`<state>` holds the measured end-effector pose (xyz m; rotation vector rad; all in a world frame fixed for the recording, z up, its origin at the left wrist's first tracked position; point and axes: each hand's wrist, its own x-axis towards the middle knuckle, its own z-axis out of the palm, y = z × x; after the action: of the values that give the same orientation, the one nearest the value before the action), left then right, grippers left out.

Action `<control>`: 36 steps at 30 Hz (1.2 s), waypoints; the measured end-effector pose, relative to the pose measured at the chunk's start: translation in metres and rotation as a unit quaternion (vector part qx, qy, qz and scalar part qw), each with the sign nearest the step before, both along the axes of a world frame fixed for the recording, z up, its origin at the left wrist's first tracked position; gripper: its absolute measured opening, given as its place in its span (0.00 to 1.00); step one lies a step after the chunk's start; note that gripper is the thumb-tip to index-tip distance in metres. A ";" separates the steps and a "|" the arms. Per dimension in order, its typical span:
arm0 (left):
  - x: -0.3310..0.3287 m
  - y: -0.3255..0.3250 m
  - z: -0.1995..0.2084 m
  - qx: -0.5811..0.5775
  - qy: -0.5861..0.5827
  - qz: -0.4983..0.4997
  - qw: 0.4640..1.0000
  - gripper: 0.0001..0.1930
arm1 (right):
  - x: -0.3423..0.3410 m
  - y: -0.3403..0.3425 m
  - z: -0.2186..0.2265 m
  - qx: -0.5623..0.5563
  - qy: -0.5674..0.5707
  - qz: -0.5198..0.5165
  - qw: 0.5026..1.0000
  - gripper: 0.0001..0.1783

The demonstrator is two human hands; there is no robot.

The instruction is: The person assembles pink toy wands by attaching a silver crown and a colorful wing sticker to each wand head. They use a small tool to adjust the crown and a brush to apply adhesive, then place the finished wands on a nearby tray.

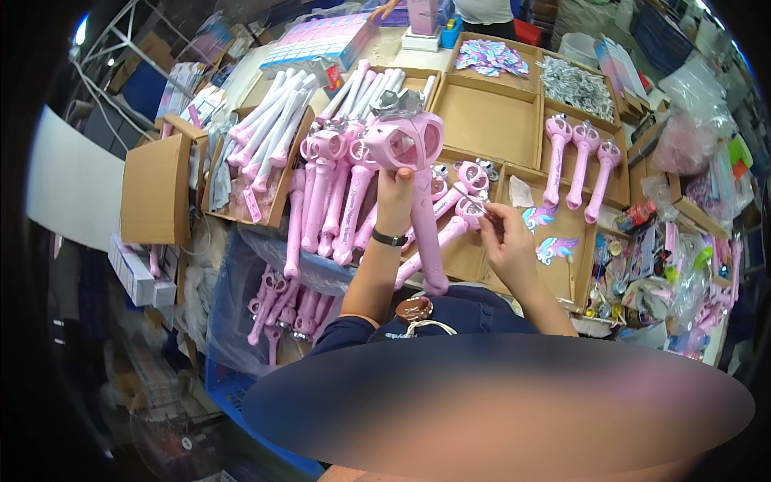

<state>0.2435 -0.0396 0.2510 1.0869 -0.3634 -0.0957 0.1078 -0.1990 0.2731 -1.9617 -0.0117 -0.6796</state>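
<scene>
A pink toy wand [428, 229] with a round, open ring head stands upright in front of me. My left hand [393, 199] is closed round it just below the head. To its right, my right hand [512, 247] has its fingertips pinched together; what they hold, if anything, is too small to make out. Just beyond those fingertips lie more pink wands [468, 181] with silvery fittings. Beside the right hand, pastel winged cutouts [556, 250] rest on the cardboard tray [566, 283]. A heap of pink wands [320, 201] lies left of my left hand.
Three wands [584, 166] lie in a tray at right. Farther back are trays of silvery parts [575, 85] and pastel cutouts [491, 59]. White-and-pink rods [277, 120] fill a box at left. Below it, a blue crate [221, 345] holds wands. Another person [485, 11] stands across the table.
</scene>
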 end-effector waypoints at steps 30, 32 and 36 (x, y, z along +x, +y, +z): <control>-0.060 -0.002 -0.005 0.294 -0.199 0.136 0.925 0.57 | -0.018 -0.010 -0.032 -0.037 0.012 0.003 0.999 0.09; -0.063 0.001 -0.008 0.327 -0.210 0.142 0.910 0.56 | -0.020 -0.013 -0.036 0.139 0.161 0.078 0.974 0.10; -0.072 0.006 -0.016 0.386 -0.256 0.123 0.878 0.56 | -0.028 -0.029 -0.050 0.470 0.372 0.202 0.774 0.13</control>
<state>0.1711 -0.0339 0.2354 1.9544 -0.6900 0.3107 0.0796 -0.2276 0.2236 -1.0489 0.3245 0.3915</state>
